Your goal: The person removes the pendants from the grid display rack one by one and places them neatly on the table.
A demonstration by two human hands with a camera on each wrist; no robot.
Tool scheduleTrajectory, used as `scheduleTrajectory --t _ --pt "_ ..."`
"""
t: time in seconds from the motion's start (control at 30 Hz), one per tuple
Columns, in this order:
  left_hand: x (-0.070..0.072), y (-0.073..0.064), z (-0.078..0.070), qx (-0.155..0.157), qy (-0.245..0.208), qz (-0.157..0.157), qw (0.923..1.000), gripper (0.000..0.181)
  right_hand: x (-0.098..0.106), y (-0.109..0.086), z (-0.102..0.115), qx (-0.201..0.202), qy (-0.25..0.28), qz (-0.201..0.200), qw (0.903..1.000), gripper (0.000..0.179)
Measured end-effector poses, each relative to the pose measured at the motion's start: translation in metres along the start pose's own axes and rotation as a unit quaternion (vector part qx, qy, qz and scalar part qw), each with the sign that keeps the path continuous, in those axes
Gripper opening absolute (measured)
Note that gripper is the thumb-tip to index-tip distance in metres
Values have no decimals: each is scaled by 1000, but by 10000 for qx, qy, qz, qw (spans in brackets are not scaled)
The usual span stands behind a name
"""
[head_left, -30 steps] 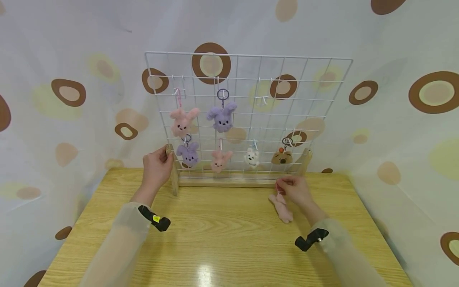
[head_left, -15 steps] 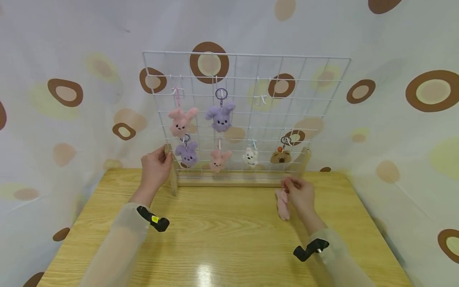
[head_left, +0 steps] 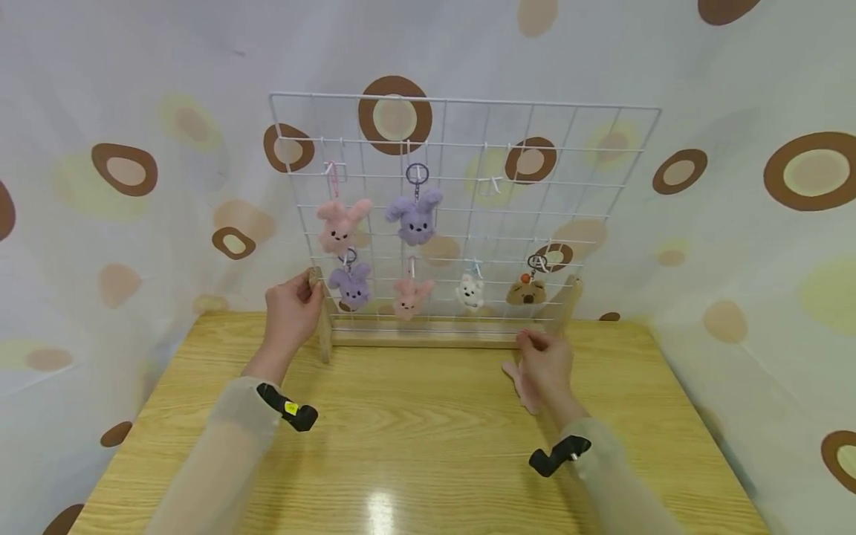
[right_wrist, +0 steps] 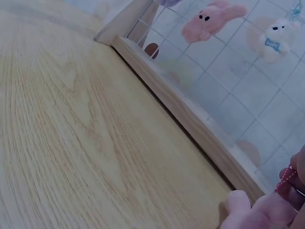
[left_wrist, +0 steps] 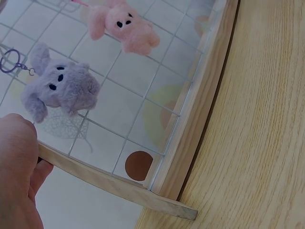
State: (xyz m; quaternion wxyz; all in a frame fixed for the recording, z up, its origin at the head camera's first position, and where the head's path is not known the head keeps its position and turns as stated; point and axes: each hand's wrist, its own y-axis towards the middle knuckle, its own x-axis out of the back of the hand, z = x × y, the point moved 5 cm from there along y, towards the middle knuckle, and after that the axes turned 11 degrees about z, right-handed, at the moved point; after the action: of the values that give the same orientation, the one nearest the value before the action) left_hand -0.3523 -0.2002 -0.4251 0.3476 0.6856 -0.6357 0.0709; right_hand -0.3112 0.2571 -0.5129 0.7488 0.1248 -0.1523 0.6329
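Observation:
My left hand [head_left: 290, 316] grips the left wooden upright [head_left: 325, 331] of a stand holding a white wire grid [head_left: 468, 102]. In the head view, my right hand [head_left: 550, 364] pinches the cord of a pink plush keychain [head_left: 524, 390] near the stand's lower right end. The hand partly covers this plush. A pink beaded cord [right_wrist: 285, 180] shows at the fingers in the right wrist view, where the plush's lower part is cut off. Above the right hand hangs a brown bear keychain [head_left: 527, 292], with a white bear keychain [head_left: 471, 291] to its left.
Also hanging are an upper pink bunny [head_left: 342, 229], an upper purple bunny [head_left: 416, 221], a lower purple bunny [head_left: 351, 285] and a lower pink bunny [head_left: 409, 299]. A white hook [head_left: 491, 186] at upper right carries nothing. The stand rests on a wooden table [head_left: 401, 431].
My right hand shifted right, then came back left with the pink plush keychain, which is now more hidden behind it. My left hand has stayed on the upright.

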Motion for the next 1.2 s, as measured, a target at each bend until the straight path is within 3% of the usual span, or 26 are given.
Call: scheduleTrajectory --t 0.23,0.47,0.6,1.0,1.2 --pt "4 1 -2 43 43 -92 9999 32 22 -4 21 545 -857 -161 9947 23" --pt "4 3 -3 10 18 -27 10000 33 18 -1 26 1051 -723 849 9882 21" --pt "1 3 -4 -11 19 20 10000 34 16 6 22 1262 -897 1119 9816 18" --pt "0 2 -3 -82 72 -63 9999 31 27 17 -1 883 -2086 1183 9668 14" --pt "-1 0 0 -37 89 -48 9999 34 28 15 -10 805 -2365 1214 9607 13"
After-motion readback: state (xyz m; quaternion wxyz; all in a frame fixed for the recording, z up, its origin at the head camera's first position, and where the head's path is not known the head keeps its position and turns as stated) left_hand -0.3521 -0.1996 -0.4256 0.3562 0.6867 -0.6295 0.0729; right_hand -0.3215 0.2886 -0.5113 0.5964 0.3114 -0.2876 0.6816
